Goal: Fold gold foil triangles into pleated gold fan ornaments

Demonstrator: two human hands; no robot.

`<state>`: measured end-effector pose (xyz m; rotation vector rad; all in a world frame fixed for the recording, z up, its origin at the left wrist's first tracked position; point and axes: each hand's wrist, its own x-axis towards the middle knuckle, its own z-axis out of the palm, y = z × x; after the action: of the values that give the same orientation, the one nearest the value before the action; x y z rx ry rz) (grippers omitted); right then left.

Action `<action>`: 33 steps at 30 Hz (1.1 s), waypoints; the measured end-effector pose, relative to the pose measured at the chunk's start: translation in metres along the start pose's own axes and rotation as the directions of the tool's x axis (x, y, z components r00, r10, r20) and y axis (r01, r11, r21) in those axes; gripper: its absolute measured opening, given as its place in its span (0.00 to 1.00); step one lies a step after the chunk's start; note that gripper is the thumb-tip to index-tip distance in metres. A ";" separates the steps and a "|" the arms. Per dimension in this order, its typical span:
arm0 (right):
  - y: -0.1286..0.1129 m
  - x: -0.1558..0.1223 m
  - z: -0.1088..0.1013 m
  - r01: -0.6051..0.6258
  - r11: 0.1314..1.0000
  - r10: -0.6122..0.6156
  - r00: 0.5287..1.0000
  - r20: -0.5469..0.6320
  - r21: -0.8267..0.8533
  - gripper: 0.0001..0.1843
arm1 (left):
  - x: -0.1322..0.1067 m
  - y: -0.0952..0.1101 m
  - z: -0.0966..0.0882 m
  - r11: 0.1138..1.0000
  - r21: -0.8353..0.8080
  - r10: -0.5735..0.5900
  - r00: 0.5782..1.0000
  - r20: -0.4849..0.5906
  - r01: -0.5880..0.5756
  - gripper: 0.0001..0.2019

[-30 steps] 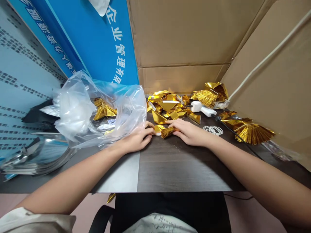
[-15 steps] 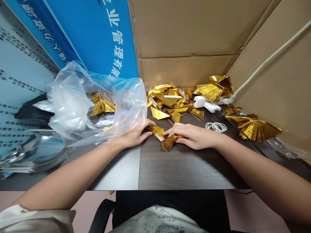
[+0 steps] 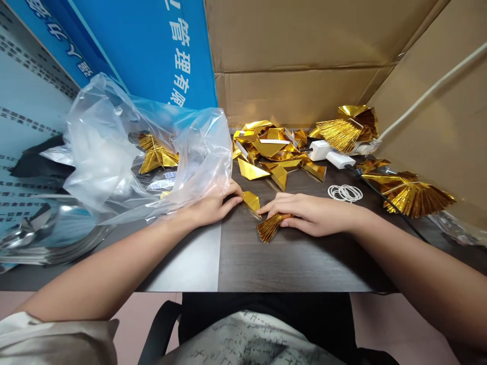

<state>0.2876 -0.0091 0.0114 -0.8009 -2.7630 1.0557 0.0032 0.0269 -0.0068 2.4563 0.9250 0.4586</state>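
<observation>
My right hand (image 3: pixel 310 213) lies on the dark table (image 3: pixel 289 258), fingers closed around a small pleated gold foil fan (image 3: pixel 268 227) whose fanned end sticks out to the left. My left hand (image 3: pixel 213 205) rests beside it, fingertips pinching a folded gold foil piece (image 3: pixel 251 201) flat on the table. The two hands are a few centimetres apart. A heap of folded gold foil pieces (image 3: pixel 272 152) lies just behind them.
A crumpled clear plastic bag (image 3: pixel 125 152) with gold fans inside sits at the left. White rubber bands (image 3: pixel 345 192), a white charger (image 3: pixel 330 153) with a black cable, and finished gold fans (image 3: pixel 413 192) lie at the right. Cardboard walls (image 3: pixel 304 50) stand behind.
Both hands have drawn slightly toward me with the gold pieces. The pleated fan now shows more from under my right hand, and the camera has tilted down a little.
</observation>
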 end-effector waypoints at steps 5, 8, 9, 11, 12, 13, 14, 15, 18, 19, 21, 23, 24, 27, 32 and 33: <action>0.003 -0.001 -0.002 -0.010 1.000 0.010 1.000 -0.009 -0.004 0.19 | 0.001 0.001 0.002 0.998 -0.031 -0.048 0.999 -0.012 0.047 0.09; 0.004 -0.002 -0.004 -0.031 0.999 0.031 0.999 -0.005 -0.009 0.19 | 0.001 0.003 0.003 0.994 -0.078 -0.080 0.997 -0.011 0.078 0.07; 0.004 -0.002 -0.005 -0.037 0.999 0.037 0.999 -0.010 -0.006 0.19 | 0.001 0.003 0.003 0.992 -0.092 -0.093 0.996 -0.008 0.092 0.07; 0.005 -0.002 -0.005 -0.041 0.999 0.041 0.999 -0.024 0.005 0.19 | 0.001 0.004 0.003 0.988 -0.106 -0.115 0.993 -0.003 0.114 0.06; 0.004 -0.002 -0.005 -0.040 0.999 0.040 0.999 -0.035 0.009 0.19 | 0.001 0.005 0.003 0.987 -0.108 -0.123 0.992 -0.001 0.122 0.07; 0.004 -0.002 -0.005 -0.038 0.999 0.039 0.998 -0.046 0.010 0.19 | 0.001 0.005 0.003 0.986 -0.109 -0.129 0.992 0.000 0.129 0.07; 0.002 -0.002 -0.005 -0.036 0.999 0.036 0.998 -0.057 0.010 0.19 | 0.001 0.005 0.003 0.985 -0.110 -0.135 0.991 0.002 0.134 0.07; 0.001 -0.002 -0.004 -0.032 0.999 0.033 0.997 -0.069 0.009 0.18 | 0.002 0.005 0.003 0.984 -0.111 -0.140 0.990 0.004 0.139 0.07; -0.003 -0.002 -0.003 -0.042 0.999 0.043 0.994 -0.105 0.014 0.15 | 0.002 0.004 0.004 0.982 -0.121 -0.148 0.989 0.007 0.147 0.06; -0.004 -0.001 -0.002 -0.052 0.998 0.054 0.993 -0.109 0.017 0.15 | 0.001 0.003 0.004 0.981 -0.124 -0.148 0.989 0.005 0.147 0.06; -0.005 -0.001 0.000 -0.078 0.997 0.080 0.990 -0.116 0.021 0.14 | 0.001 0.002 0.005 0.981 -0.127 -0.149 0.989 0.004 0.148 0.06; -0.005 0.001 0.002 -0.097 0.995 0.098 0.987 -0.130 0.019 0.14 | 0.001 0.001 0.006 0.980 -0.121 -0.157 0.988 0.010 0.157 0.06; -0.004 0.001 0.003 -0.100 0.995 0.101 0.985 -0.139 0.017 0.14 | 0.001 0.000 0.006 0.979 -0.116 -0.166 0.986 0.015 0.166 0.06; -0.003 0.004 0.005 -0.113 0.994 0.114 0.983 -0.147 0.013 0.15 | 0.000 0.000 0.007 0.972 -0.112 -0.203 0.979 0.028 0.205 0.06; -0.005 0.005 0.006 -0.151 0.988 0.152 0.976 -0.157 0.018 0.17 | 0.001 0.002 0.007 0.966 -0.131 -0.223 0.975 0.026 0.224 0.04; -0.006 0.005 0.006 -0.146 0.989 0.147 0.977 -0.153 0.018 0.16 | 0.001 0.003 0.007 0.967 -0.129 -0.220 0.975 0.021 0.221 0.03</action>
<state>0.2793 -0.0140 0.0096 -1.0527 -2.6043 0.9785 0.0088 0.0239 -0.0109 2.2053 1.1144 0.4187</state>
